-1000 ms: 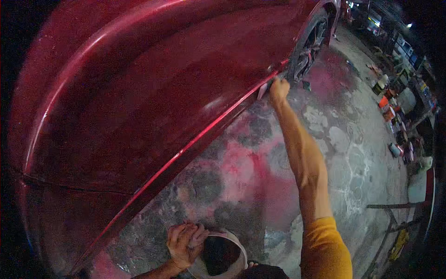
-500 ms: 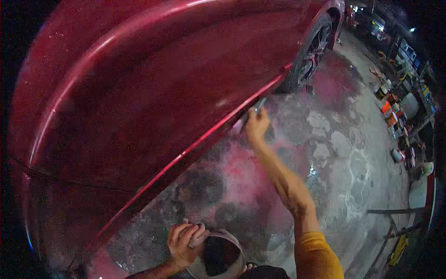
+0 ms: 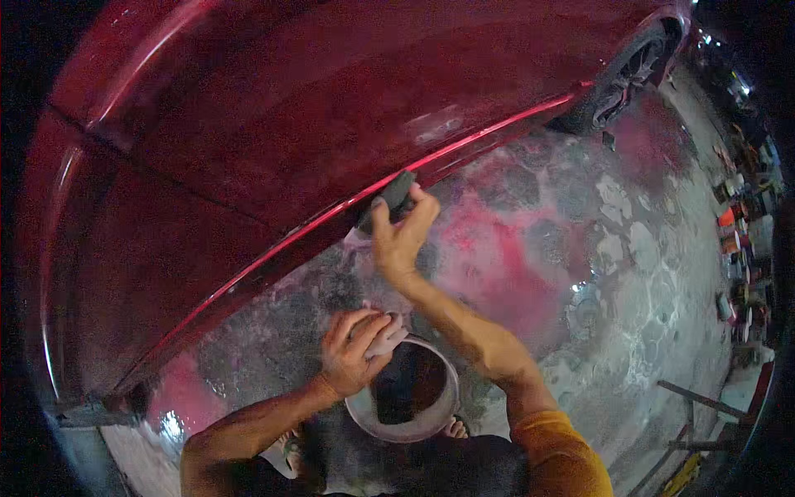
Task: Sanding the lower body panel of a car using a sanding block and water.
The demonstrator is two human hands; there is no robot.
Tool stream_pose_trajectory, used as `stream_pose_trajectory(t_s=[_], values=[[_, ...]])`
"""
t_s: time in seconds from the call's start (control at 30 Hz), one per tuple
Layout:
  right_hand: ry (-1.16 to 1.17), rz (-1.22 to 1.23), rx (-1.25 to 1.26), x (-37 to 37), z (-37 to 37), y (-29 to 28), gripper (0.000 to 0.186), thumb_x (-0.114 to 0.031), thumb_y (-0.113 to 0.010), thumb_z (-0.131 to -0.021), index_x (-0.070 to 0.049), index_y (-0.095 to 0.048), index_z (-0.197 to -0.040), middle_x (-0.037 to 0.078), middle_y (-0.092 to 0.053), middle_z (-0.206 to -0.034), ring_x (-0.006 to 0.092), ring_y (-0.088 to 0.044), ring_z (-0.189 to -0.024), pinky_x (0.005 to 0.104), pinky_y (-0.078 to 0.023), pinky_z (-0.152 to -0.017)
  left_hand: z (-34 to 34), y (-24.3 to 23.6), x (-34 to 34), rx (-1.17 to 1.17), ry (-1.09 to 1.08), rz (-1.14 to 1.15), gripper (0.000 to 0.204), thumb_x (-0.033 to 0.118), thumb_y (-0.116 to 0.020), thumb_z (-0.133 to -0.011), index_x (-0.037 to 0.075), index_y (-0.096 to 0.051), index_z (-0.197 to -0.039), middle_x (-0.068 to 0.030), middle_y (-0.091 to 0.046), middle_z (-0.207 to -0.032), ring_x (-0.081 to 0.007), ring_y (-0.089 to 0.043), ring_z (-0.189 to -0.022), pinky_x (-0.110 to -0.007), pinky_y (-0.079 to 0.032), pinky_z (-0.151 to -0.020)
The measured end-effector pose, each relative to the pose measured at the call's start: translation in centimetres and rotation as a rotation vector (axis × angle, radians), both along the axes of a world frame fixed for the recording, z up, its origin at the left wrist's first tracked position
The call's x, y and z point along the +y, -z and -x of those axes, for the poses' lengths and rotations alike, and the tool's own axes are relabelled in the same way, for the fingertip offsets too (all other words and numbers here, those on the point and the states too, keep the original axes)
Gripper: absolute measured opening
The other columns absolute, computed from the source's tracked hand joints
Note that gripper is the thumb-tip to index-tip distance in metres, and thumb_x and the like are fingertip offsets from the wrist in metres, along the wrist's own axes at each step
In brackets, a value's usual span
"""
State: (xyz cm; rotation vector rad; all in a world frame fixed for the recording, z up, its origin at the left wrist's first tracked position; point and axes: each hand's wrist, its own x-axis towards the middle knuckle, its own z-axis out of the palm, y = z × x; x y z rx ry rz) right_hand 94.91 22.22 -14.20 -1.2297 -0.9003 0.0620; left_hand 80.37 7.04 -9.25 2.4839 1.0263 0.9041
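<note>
My right hand (image 3: 402,236) is closed on a dark grey piece of sandpaper (image 3: 399,190), held between thumb and fingers against the lower sill of a dark red car (image 3: 273,124). The sandpaper lies just below the bright red highlight running along the sill. Nearer to me, my left hand (image 3: 348,352) grips a wet-looking, pale grey cloth (image 3: 387,335) at the rim of a round bucket (image 3: 454,402). The bucket's inside looks dark, and I cannot make out how full it is.
Pink-red stains and wet patches mark the grey concrete floor (image 3: 530,273). A wheel (image 3: 625,79) stands at the far right of the car. Several paint tins and buckets (image 3: 729,217) line the right side, with a dark metal frame (image 3: 704,402) nearer. My feet are close behind the bucket.
My right hand has moved left and nearer along the sill, with the dark sandpaper now plainly showing. My left hand still holds the cloth at the bucket. The view has shifted left along the car.
</note>
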Motion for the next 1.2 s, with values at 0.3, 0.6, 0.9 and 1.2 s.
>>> stream_pose_trajectory(t_s=[0.3,0.6,0.9,1.2], values=[[-0.116,0.000,-0.432,-2.4,-1.1,1.0,0.048,-0.022,-0.077,-0.082,0.002,-0.056,-0.118,0.026,-0.051,-0.115,0.0431,-0.049,-0.107,0.0526,-0.041,-0.094,-0.9,0.2,-0.1,-0.019,-0.032,-0.010,0.055,0.017,-0.084,-0.070,0.012,-0.067,-0.123,-0.0074,-0.060,-0.122,-0.0333,-0.060,-0.109,-0.047,-0.054,-0.090],[0.030,0.021,-0.777,-1.1,-10.1,-0.4,0.050,-0.014,-0.076,-0.076,0.001,-0.060,-0.120,0.029,-0.053,-0.121,0.0443,-0.054,-0.104,0.0516,-0.046,-0.086,0.7,0.6,0.6,-0.050,0.008,-0.002,0.048,0.024,-0.080,-0.079,0.012,-0.068,-0.124,-0.0094,-0.059,-0.119,-0.0320,-0.060,-0.107,-0.046,-0.056,-0.088],[-0.212,-0.058,-1.063,-2.2,-4.3,0.4,0.053,-0.017,-0.072,-0.079,-0.004,-0.061,-0.129,0.029,-0.056,-0.124,0.0436,-0.056,-0.108,0.0550,-0.046,-0.085,6.3,-1.0,1.8,0.180,-0.076,-0.125,0.047,0.028,-0.078,-0.079,0.016,-0.067,-0.124,-0.0072,-0.058,-0.122,-0.0294,-0.056,-0.109,-0.044,-0.055,-0.089],[-0.043,0.047,-0.549,-0.6,-6.9,4.5,0.048,-0.027,-0.079,-0.082,0.000,-0.060,-0.117,0.020,-0.053,-0.112,0.0396,-0.054,-0.105,0.0502,-0.046,-0.087,-1.9,-2.3,10.5,0.393,0.003,-0.819,0.021,0.030,-0.063,-0.086,0.016,-0.071,-0.099,-0.0049,-0.064,-0.117,-0.0296,-0.058,-0.120,-0.045,-0.049,-0.085]])
